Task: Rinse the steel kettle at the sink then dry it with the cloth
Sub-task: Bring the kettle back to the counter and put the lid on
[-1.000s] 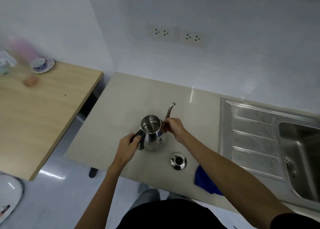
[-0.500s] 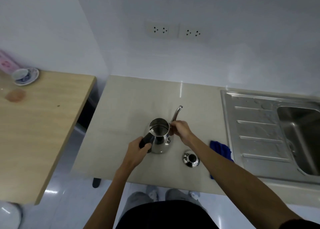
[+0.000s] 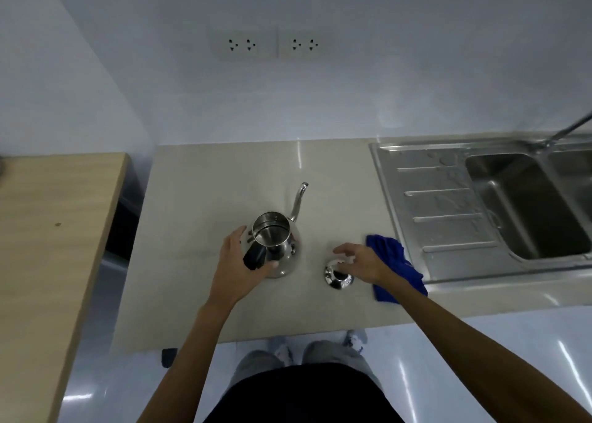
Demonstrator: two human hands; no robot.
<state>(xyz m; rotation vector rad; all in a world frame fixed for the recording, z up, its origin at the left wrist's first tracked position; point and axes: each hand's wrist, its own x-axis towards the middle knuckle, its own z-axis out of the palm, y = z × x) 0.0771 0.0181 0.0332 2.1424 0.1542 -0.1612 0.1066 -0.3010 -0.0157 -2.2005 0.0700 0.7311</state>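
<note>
Presently: steel kettle (image 3: 278, 246) upright on the beige counter (image 3: 198, 198), lid off, mouth open to the camera, thin curved spout (image 3: 299, 200) pointing away toward the wall. Landmark for all positions below: the kettle.

Left hand (image 3: 238, 267) at the kettle's near left side, cupped around the black handle (image 3: 255, 257); fingers (image 3: 236, 235) spread wide along the body, thumb lying against the lower shell. Contact with the shell visible; firm closure around the handle not confirmed.

Kettle lid (image 3: 338, 277) flat on the counter to the right of the kettle, near but apart from it, knob up. Right hand (image 3: 362, 261) over the lid's far edge, fingers (image 3: 344, 249) loosely spread and blurred; touching the lid or just above it, cannot tell.

Blue cloth (image 3: 395, 267) crumpled on the counter further right of the kettle, beyond the lid, partly under the right forearm, its far corner just beside the steel rim of the sink (image 3: 480, 211). Sink well to the right of the kettle, ribbed drainboard nearest, basin beyond, water drops on the drainboard. Tap (image 3: 567, 131) at far right, only partly in view.

Wooden table (image 3: 48, 230) well to the left of the kettle, separated from the counter by a gap. Two wall sockets (image 3: 272, 45) on the wall beyond the kettle.
</note>
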